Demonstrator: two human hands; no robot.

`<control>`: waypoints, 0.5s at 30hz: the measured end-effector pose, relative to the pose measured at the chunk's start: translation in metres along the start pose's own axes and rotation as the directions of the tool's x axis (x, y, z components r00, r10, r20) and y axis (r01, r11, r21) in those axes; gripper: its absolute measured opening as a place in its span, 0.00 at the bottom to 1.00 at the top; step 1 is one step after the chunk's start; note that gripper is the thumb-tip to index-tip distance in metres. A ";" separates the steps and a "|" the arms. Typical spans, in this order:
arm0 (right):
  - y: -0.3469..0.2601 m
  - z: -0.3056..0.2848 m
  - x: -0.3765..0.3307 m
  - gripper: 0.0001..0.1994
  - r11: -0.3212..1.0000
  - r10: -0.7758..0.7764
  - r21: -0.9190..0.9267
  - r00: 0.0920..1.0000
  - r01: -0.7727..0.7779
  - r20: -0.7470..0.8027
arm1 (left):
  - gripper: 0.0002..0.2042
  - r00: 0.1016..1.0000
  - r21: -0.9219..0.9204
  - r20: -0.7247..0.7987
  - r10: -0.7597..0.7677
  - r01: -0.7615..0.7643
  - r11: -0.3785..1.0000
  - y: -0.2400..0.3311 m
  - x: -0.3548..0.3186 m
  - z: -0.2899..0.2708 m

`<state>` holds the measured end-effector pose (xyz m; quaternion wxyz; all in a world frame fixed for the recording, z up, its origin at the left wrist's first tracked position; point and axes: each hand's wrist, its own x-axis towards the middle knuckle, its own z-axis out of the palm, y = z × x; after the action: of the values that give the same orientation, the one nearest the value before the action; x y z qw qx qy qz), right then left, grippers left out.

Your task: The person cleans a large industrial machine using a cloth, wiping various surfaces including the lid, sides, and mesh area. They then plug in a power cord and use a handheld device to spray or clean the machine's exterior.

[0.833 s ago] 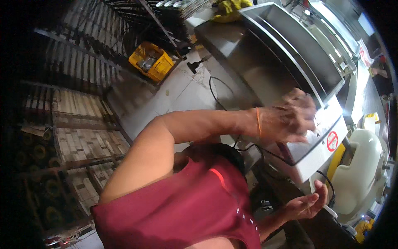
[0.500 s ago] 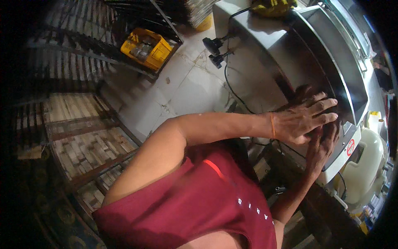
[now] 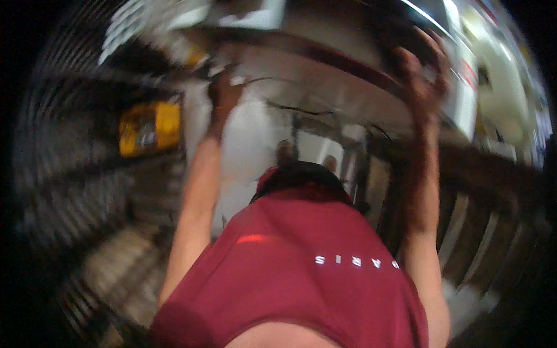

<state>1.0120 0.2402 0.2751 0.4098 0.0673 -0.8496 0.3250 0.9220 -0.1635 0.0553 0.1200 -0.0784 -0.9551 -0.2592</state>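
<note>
A pale metal machine [image 3: 325, 81] with a dark inner trough spans the top of the view. Over its right end is my right hand [image 3: 428, 75], thumb and fingers curved and apart, with nothing visible between them. Whether it touches the metal I cannot tell. My left hand [image 3: 226, 93] reaches up to the machine's left side, where the black knobs were visible before. Motion smears its fingers, so what it touches, if anything, does not show.
A yellow crate [image 3: 149, 129] with things inside stands at the left beside dark slatted racks. A black cable [image 3: 301, 109] hangs below the machine. At the far right is a cream rounded machine body [image 3: 502, 87]. Wooden slats [image 3: 458, 232] lie at the lower right.
My hands, together over the trough before, are now wide apart: the left has swung to the machine's left side, the right stays at its right end. The view has turned and blurred.
</note>
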 end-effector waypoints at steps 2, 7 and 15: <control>-0.017 0.003 -0.004 0.24 0.998 -0.051 0.026 0.990 0.054 -0.129 | 0.33 0.987 0.270 0.103 0.120 -0.144 0.952 -0.016 0.014 -0.019; -0.031 -0.050 -0.106 0.24 0.998 0.005 0.064 0.995 0.002 -0.097 | 0.37 0.914 0.402 0.400 -0.068 -0.109 0.909 0.013 0.055 -0.021; 0.006 -0.126 -0.389 0.16 0.554 0.813 -0.185 0.479 -0.812 0.332 | 0.38 0.880 0.538 0.455 -0.137 -0.149 0.830 -0.010 0.062 -0.043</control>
<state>1.3470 0.2628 0.0412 0.0344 -0.2810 -0.8420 0.4593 0.8682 -0.1883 0.1036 -0.0994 -0.1040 -0.9879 0.0585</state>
